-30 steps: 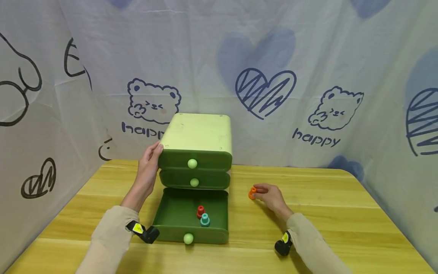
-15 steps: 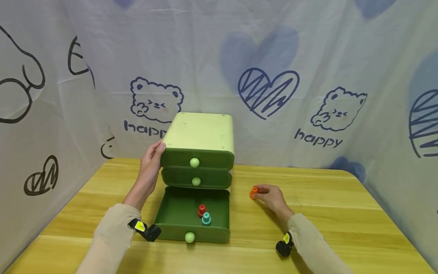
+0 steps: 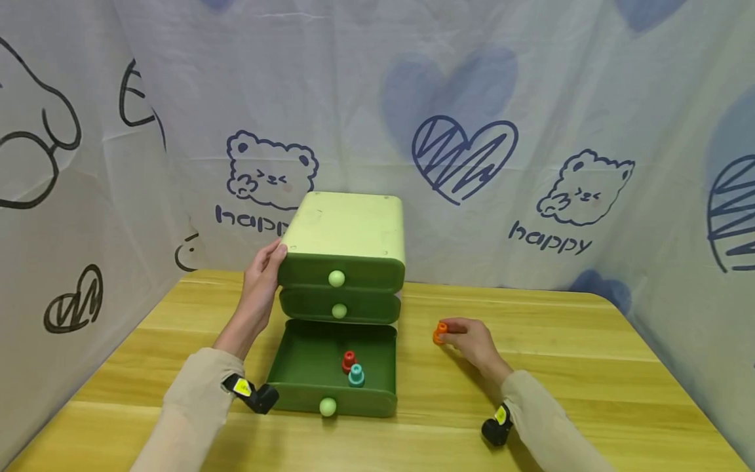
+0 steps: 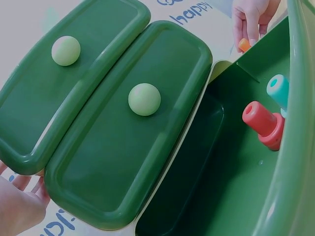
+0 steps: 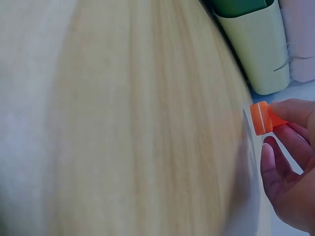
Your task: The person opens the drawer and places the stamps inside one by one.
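A small drawer cabinet [image 3: 348, 223] with a pale green top and dark green fronts stands on the table. My left hand [image 3: 259, 282] rests against its left side, thumb near the upper front corner. The bottom drawer [image 3: 307, 360] is pulled out. Inside it, a red stepped peg [image 3: 349, 362] and a teal stepped peg [image 3: 356, 375] stand side by side. To the right of the cabinet, my right hand [image 3: 474, 344] pinches an orange stepped peg [image 3: 440, 333] between thumb and fingers. The right wrist view shows the orange peg [image 5: 262, 118] tilted sideways, its wide base pointing away from the palm.
The upper two drawers are closed, each with a round pale knob [image 3: 337, 278]. The wooden table [image 3: 560, 354] extends to both sides of the cabinet. Behind and beside it hangs a white cloth [image 3: 354, 85] printed with hearts and bears.
The head view has shifted slightly, so everything appears a little further right. My right wrist has turned a little while the hand keeps its pinch on the orange peg. My left hand stays on the cabinet.
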Available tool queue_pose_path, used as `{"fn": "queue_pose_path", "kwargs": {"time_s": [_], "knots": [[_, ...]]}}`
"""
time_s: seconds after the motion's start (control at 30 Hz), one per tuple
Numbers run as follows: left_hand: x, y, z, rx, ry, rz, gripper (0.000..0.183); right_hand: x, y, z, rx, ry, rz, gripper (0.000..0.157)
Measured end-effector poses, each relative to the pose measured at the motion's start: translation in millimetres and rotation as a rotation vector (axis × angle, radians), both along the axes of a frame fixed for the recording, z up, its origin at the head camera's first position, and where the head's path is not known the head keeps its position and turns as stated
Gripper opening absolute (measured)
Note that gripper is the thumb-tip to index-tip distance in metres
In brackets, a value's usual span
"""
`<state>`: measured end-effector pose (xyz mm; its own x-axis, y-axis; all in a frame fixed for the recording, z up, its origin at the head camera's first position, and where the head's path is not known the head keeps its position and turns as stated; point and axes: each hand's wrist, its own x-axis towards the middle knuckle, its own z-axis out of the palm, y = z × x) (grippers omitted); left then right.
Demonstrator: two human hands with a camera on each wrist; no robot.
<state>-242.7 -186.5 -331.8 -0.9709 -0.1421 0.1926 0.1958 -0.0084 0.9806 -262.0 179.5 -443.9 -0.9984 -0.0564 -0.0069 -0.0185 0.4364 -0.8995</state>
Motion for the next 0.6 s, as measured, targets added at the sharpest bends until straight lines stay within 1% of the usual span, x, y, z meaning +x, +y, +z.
{"fn": "queue_pose_path", "kwargs": {"time_s": [0.27,0.5,0.6], "knots": [[2.0,1,1.6,-0.003,0.002,-0.005,0.062,7.7,-2,5.6,0.013,0.023,0.013,0.034],[0.6,0,1.2,-0.006,-0.005,-0.003,0.063,13.7,-8,10.7,0.062,0.07,0.043,0.031],[0.3,0,0.9,-0.001,-0.008,0.0,0.063,16.1,-11,13.1,0.065,0.078,0.054,0.03]]}}
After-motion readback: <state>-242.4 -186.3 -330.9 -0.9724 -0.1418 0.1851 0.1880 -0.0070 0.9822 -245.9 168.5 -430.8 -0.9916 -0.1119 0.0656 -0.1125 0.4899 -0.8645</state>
